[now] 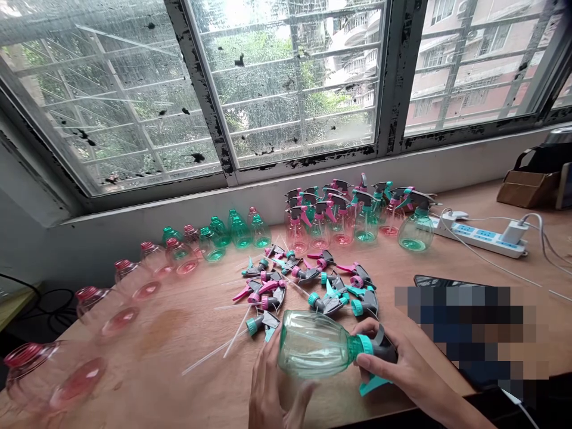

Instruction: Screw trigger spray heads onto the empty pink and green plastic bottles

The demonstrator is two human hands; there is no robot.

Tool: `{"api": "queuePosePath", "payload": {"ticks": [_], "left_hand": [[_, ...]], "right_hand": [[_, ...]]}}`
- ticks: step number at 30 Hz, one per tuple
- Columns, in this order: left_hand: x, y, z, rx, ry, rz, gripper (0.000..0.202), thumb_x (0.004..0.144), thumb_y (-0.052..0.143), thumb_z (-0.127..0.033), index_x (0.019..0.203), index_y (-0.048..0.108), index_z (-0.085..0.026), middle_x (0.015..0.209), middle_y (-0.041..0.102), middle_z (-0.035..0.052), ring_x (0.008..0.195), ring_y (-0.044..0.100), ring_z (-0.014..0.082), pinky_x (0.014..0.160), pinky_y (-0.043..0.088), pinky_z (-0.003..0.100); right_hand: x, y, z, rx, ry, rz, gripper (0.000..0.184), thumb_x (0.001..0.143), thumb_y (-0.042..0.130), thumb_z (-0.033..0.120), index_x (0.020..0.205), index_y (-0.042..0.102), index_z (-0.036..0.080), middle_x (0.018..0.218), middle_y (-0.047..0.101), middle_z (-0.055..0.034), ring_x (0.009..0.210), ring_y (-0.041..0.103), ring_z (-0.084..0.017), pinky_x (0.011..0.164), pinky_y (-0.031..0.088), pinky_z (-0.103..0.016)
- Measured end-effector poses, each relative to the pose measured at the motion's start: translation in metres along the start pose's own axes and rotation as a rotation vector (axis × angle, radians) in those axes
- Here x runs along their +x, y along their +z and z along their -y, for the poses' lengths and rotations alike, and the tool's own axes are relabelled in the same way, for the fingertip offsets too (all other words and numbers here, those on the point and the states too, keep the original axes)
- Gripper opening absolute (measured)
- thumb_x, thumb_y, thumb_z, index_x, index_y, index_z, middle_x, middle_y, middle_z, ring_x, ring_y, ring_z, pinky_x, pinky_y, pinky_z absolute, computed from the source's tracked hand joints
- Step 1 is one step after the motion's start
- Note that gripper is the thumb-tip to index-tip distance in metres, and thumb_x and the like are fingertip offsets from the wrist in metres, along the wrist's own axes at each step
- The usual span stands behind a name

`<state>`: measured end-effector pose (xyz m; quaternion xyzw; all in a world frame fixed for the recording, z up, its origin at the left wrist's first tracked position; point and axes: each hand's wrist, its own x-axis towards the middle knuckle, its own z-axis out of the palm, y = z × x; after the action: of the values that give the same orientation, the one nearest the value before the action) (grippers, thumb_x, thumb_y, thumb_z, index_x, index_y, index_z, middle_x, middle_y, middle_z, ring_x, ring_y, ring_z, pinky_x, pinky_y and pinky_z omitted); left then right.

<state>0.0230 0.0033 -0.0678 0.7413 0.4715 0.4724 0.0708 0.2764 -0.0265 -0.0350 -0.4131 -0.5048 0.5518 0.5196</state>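
Note:
A green transparent spray bottle (315, 345) lies sideways in the air above the table's front edge, its base toward the left. My right hand (393, 363) is closed round its grey and turquoise spray head (373, 345), thumb and fingers at the collar. Beside the base is my left hand (272, 381), fingers stretched and thumb spread apart; whether it touches the bottle I cannot tell. Just beyond the bottle lies a loose pile of spray heads (308, 277), pink and turquoise with grey bodies, several with clear dip tubes.
Open-necked pink bottles (147, 286) run along the left edge, with green bottles (217, 238) at the back. Several bottles with spray heads (342, 220) stand near the window. On the right are a white power strip (482, 235), cables and a dark, partly blurred device (456, 286).

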Motion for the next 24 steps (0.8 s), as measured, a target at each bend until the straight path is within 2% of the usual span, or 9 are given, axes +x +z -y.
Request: {"api": "queuePosePath", "payload": {"ticks": [2,6,12,16,18,24], "left_hand": [[-0.0012,-0.0009,-0.0005,-0.019,-0.019,-0.004,0.07,0.093,0.056,-0.066,0.148,0.05,-0.024,0.147,0.062,0.0154,0.138,0.057,0.0358,0.112,0.049,0.051],[0.0,-0.0022,-0.0038,-0.049,-0.051,0.006,0.054,0.103,0.044,-0.057,0.147,0.052,-0.026,0.147,0.063,0.0121,0.141,0.055,0.0321,0.115,0.047,0.048],[0.0043,-0.0004,-0.0039,-0.065,0.069,-0.035,0.047,0.104,0.05,-0.047,0.147,0.052,-0.028,0.148,0.061,0.0101,0.138,0.058,0.0297,0.112,0.051,0.042],[0.0024,-0.001,-0.0017,-0.023,0.04,-0.034,0.06,0.096,0.057,-0.06,0.145,0.053,-0.026,0.144,0.065,0.0128,0.136,0.059,0.0339,0.109,0.052,0.047],[0.0023,-0.0023,-0.002,-0.041,0.019,-0.039,0.058,0.096,0.055,-0.062,0.141,0.056,-0.025,0.143,0.066,0.0131,0.136,0.059,0.0345,0.108,0.052,0.048],[0.0063,-0.004,-0.0059,-0.097,0.067,-0.024,0.046,0.103,0.053,-0.046,0.146,0.052,-0.028,0.147,0.06,0.0114,0.138,0.057,0.0307,0.112,0.048,0.044]], "right_hand": [[-0.0008,0.0008,0.001,-0.001,-0.013,-0.001,0.032,0.089,0.08,0.045,0.104,0.063,0.022,0.072,0.069,0.0034,0.068,0.066,-0.018,0.067,0.055,-0.028],[-0.0006,0.0013,0.0014,0.002,-0.007,-0.009,0.034,0.087,0.081,0.046,0.103,0.064,0.021,0.072,0.07,0.0034,0.067,0.066,-0.018,0.066,0.055,-0.029],[0.0012,0.0012,0.0,0.058,0.024,-0.066,0.039,0.085,0.082,0.049,0.102,0.063,0.02,0.065,0.071,0.0031,0.062,0.066,-0.018,0.063,0.054,-0.029],[0.0008,0.0015,-0.0014,0.044,0.01,-0.056,0.038,0.084,0.083,0.048,0.099,0.064,0.019,0.066,0.071,0.0029,0.062,0.066,-0.017,0.063,0.055,-0.028],[0.0009,0.0014,-0.0018,0.034,0.004,-0.046,0.038,0.084,0.084,0.048,0.099,0.064,0.019,0.067,0.071,0.0029,0.062,0.066,-0.017,0.062,0.055,-0.027],[0.0018,0.0014,0.0001,0.051,0.029,-0.081,0.04,0.083,0.084,0.049,0.099,0.064,0.019,0.064,0.072,0.003,0.062,0.066,-0.017,0.063,0.054,-0.028]]}}
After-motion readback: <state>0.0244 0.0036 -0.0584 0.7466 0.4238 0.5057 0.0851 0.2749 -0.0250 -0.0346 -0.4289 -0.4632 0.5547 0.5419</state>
